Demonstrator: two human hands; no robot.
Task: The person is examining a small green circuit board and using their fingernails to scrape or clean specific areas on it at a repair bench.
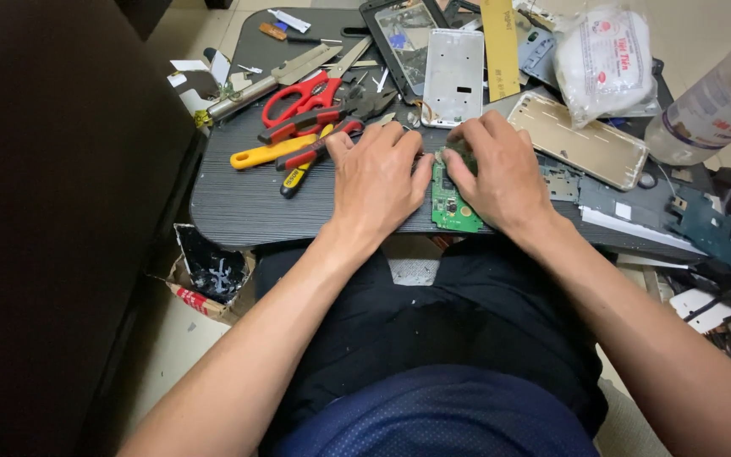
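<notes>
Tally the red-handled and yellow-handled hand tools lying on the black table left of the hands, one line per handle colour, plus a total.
Red-handled: 2, the scissors and the pliers
Yellow-handled: 2, the orange-yellow tool and the yellow-and-black screwdriver
Total: 4, all on the black table, beside the left hand.

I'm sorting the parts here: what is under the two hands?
A green circuit board lies on the dark table, between and under the left hand and right hand. Its upper end is covered by the fingers.
</notes>
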